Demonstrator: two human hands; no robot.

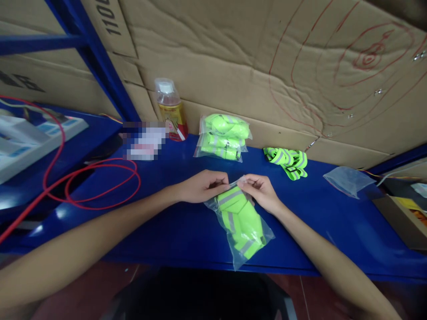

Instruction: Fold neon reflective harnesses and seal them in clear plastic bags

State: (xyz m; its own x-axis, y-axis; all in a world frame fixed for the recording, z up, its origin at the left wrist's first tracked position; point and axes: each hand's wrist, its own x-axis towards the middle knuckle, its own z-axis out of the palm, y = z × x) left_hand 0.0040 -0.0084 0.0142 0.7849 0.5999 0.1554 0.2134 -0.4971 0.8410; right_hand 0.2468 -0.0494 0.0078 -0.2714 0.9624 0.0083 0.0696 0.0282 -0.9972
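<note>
A clear plastic bag (237, 262) holds a folded neon-green reflective strap (240, 218) with grey stripes. The top edge of the bag is pinched by my left hand (205, 186) at one side and by my right hand (262, 191) at the other, fingers closed on both. Behind my hands lie stacked bags of green straps (224, 135). To the right of them a loose bundled green reflective strap (287, 161) rests on the blue table, and farther right sits a flat clear bag (348, 180) with nothing visible inside.
On the blue table (160, 235) a red hose (100, 206) loops at the left. A capped bottle (172, 115) stands by the cardboard wall (213, 66), beside a pixelated patch. Blue metal posts frame the left. An open cardboard box (396, 218) is at the right edge.
</note>
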